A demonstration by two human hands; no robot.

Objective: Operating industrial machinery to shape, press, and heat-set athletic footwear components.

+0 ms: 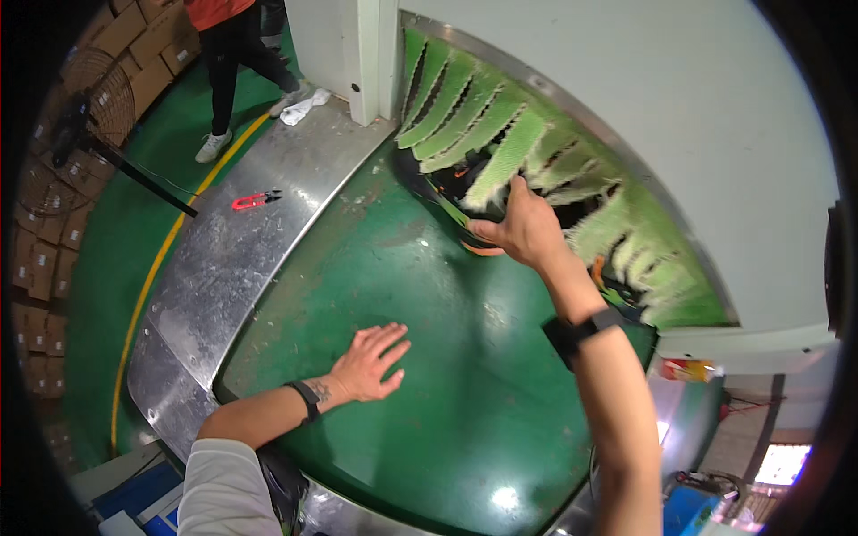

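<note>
Green conveyor-like bed (465, 375), scuffed and shiny, fills the middle of the view; a metal rim (232, 259) curves along its 9 o'clock side, carrying red-handled thread snips (255, 200) between 9 and 10 and a white cloth (304, 105) near 11. Frayed green strip curtain (509, 156) hangs across the opening at 1 o'clock. Beneath its strips, just above centre toward 12, sits a black article (447, 204) with lime and orange edging; its far part is hidden, so exact kind is uncertain, possibly footwear. Second dark piece (626, 295), similarly edged, shows partly under the strips at 3. Right hand (527, 228) reaches in at about 1 to 2 o'clock: thumb out to the side over the near article's edge, index pointing up into the strips, the two well apart; remaining fingers are hidden, and whether they grip anything cannot be told. Left hand (368, 368) is at 7 o'clock over the bed, palm down, fingers loosely spread, pinching nothing. Technique, as judged: approach low, slip fingers under the fringe, take the article by its firm edge rather than any strip, and draw toward 6 o'clock smoothly; loose fringe could snag, so check that no strip is trapped.
</note>
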